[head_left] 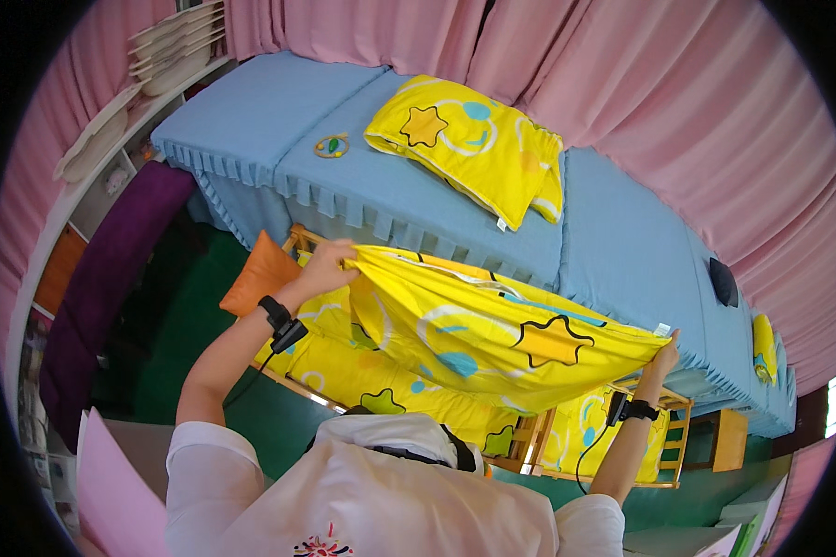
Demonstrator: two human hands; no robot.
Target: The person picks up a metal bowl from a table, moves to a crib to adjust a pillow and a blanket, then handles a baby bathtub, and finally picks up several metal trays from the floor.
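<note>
A yellow quilt cover (492, 339) with star and circle prints hangs stretched between my two hands. My left hand (329, 265) is closed on its upper left corner, and my right hand (660, 357) grips the corner at the far right. Along the upper edge runs a white strip like an opening, with a small white tag near the right corner. Below it, partly hidden by the cloth, stands a small wooden bed (676, 446) with matching yellow bedding (325, 357). An orange cushion (262, 276) lies at the bed's left end.
Blue skirted covers (353, 190) drape a long raised surface ahead, holding a folded yellow quilt (478, 139), a small ring-shaped item (332, 146) and a dark object (723, 282). Pink curtains (659, 102) hang behind. A purple-covered piece (102, 297) and shelves (74, 209) stand left.
</note>
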